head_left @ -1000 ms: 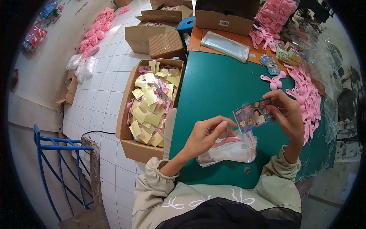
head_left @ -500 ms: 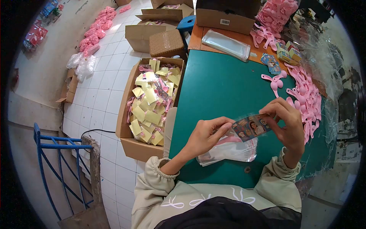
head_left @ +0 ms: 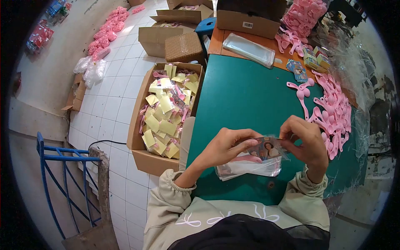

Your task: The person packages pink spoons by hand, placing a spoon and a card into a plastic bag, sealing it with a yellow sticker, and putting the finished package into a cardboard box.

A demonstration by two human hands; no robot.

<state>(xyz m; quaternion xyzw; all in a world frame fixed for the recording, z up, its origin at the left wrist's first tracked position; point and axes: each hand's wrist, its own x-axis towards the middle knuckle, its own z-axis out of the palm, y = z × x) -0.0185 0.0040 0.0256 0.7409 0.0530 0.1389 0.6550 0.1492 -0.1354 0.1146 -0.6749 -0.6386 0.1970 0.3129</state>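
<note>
A small rectangular picture card (head_left: 268, 148) is held above the table (head_left: 243, 98), close to its near edge. It bears a portrait of a person on a dark bluish ground with small coloured motifs around it. The print looks hazy and glossy, with transparent film showing over it and past its right end; how far the film encloses it cannot be told. The left hand (head_left: 231, 146) pinches the card's left end between thumb and forefinger, the other fingers curled behind. The right hand (head_left: 305, 141) pinches the upper right end with thumb and fingertips, by the film.

Just below the left fingers shows a pale pink plastic spoon (head_left: 246, 158), part of it hidden by the hand. Under it, near the table's near edge, lies a loose stack of clear plastic sleeves (head_left: 250, 170), shiny and slightly fanned.

Along the table's right edge spreads a heap of pink spoons (head_left: 334, 108), with a few loose pink spoons (head_left: 303, 93) beside it, toward the middle. Near the far right corner lie picture cards (head_left: 297, 71) in a small, uneven pile, blue and printed like the held one.
</note>
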